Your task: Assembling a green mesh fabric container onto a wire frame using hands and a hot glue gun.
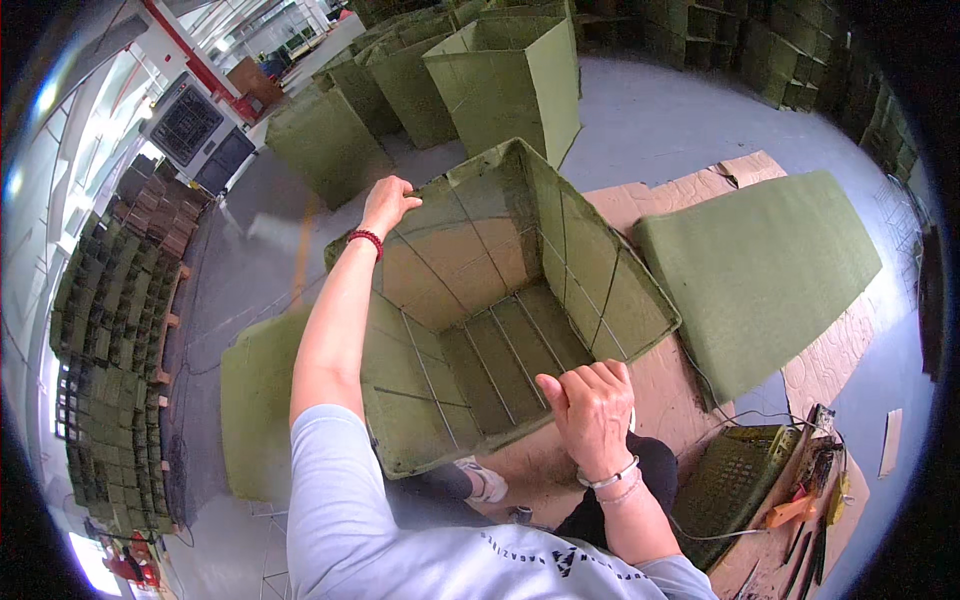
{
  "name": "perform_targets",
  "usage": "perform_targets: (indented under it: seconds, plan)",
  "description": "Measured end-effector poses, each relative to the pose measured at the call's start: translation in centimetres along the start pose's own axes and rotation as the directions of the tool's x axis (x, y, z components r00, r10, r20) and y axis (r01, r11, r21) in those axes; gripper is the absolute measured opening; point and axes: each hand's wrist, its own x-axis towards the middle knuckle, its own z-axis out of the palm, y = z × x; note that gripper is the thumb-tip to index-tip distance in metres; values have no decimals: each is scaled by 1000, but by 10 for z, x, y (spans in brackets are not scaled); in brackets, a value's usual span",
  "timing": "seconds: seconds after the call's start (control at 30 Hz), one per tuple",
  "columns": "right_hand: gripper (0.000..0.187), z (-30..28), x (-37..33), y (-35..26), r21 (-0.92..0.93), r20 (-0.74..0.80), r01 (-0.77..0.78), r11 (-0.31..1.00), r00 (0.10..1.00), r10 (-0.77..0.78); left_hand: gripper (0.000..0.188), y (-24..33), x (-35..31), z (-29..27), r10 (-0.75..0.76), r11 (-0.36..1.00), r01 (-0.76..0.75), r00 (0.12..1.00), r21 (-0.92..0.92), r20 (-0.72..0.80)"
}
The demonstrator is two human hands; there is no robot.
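Observation:
In front of me a large open box (590, 250), green and felt-like with a wire frame along its inside walls and floor, stands tilted with its opening toward me. My left hand (388, 205) is closed on its far left rim, fingers pinching the edge. Close to the near right rim is my right hand (592, 415), its fingers curled and the thumb sticking out to the left. What those fingers hold, if anything, is hidden behind the hand. My legs and a shoe (488, 484) show under the box's near edge.
Flattened cardboard (640, 385) lies under the box. To the right lies another green box (770, 280); a green panel (255, 400) is at left. A perforated basket (730, 475) and orange-handled tool (790, 510) sit lower right. Several green boxes (510, 90) stand behind, stacks (115, 370) at left.

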Motion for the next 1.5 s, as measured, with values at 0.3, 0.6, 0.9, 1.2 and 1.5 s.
perform_targets:
  seconds: [0.3,0.6,0.9,1.2,1.5]
  plan:
    - [35,-3,-1,-1,34,14,12,999,1000,-13,45,-20,8,6,72,968,-94,992,-234,-99]
    - [37,-4,-2,1,30,35,16,999,999,-17,66,-15,19,5,64,997,-69,986,32,153]
    - [33,-1,-4,1,56,42,21,998,999,-23,46,57,55,9,122,986,-136,982,-95,-143]
    - [32,-5,-4,2,89,53,-1,996,999,-4,24,76,77,25,130,991,-132,979,3,-160]
    - [30,-10,-3,1,117,81,4,993,997,-14,35,89,91,12,149,974,-167,981,-155,-120]
